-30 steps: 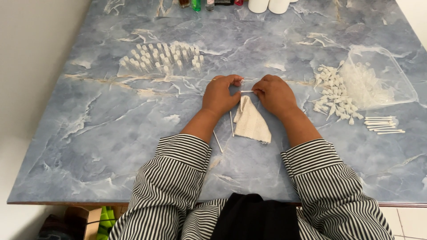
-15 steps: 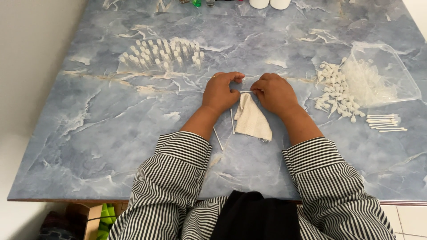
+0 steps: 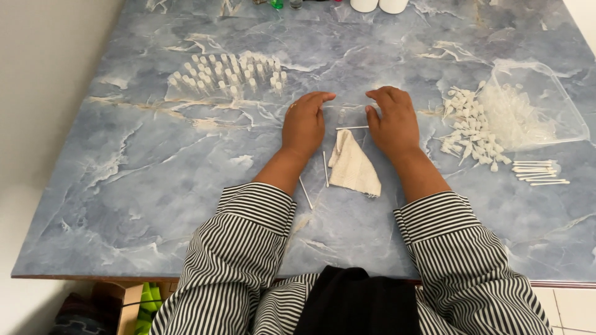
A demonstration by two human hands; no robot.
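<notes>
My left hand (image 3: 304,123) rests palm down on the blue marble table (image 3: 155,180), fingers curved and apart, holding nothing. My right hand (image 3: 391,121) lies a short way to its right, also palm down. Between them lies a thin white stick (image 3: 352,128), its right end by my right thumb. Just below the stick sits a folded cream cloth (image 3: 355,166). Two more thin sticks (image 3: 325,169) lie beside my left wrist. Whether the right thumb touches the stick is unclear.
Several small white capped tubes (image 3: 226,73) stand in rows at the back left. A clear plastic bag (image 3: 528,105) spills a heap of small white pieces (image 3: 469,127) at the right, with a bundle of white sticks (image 3: 537,172) below it. Bottles and white cups line the far edge.
My hands were together, pinching the stick over the cloth. They have moved apart and opened, and the stick now lies between them.
</notes>
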